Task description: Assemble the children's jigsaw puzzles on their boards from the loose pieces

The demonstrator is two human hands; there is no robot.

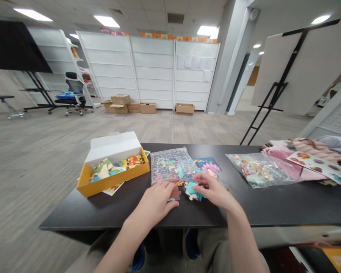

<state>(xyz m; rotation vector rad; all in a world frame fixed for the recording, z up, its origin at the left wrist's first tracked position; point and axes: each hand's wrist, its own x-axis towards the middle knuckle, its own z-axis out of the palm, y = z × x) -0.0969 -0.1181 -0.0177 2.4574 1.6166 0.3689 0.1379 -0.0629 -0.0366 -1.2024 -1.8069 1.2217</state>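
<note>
My left hand (160,197) rests low over the black table, its fingers curled round some brown and blue puzzle pieces (174,194) that show between fingertips and thumb. To its right, my right hand (213,189) has thumb and fingers closed on a teal puzzle piece (191,188) at a small pile of pieces. A small orange piece (180,183) lies between the hands. Just beyond them is a clear plastic bag (170,161) full of puzzle pieces. Partly behind my right hand, a dark blue picture card (207,165) shows a purple creature.
An open yellow box (116,182) with colourful pieces stands left on the black table (125,210). Another clear bag of pieces (257,168) lies to the right, beside pink cloth (284,161) and a printed sheet (324,168). Cardboard boxes (121,104) sit by the far shelves.
</note>
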